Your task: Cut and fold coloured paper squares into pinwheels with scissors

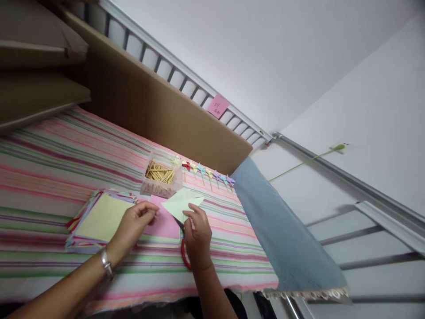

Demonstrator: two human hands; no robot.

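Note:
A light green sheet of paper [177,204], cut and partly folded up, is pinched at its near right corner by my right hand [198,232]. My left hand [141,217] has its fingers curled and pressed together just left of that sheet; whatever is between its fingertips, if anything, cannot be made out. Under both lies a pink paper sheet [162,228] on the striped cloth. Scissors with a red handle [184,254] and dark blades rest beside my right hand, partly covered by it. To the left is a stack of coloured paper [102,217], pale yellow on top.
A clear plastic box [161,177] of small wooden sticks stands behind the papers. Several small paper pinwheels on sticks [209,173] lie in a row beyond it. A cardboard panel [159,115] borders the back of the striped cloth [49,177]; blue fabric [275,230] hangs at the right.

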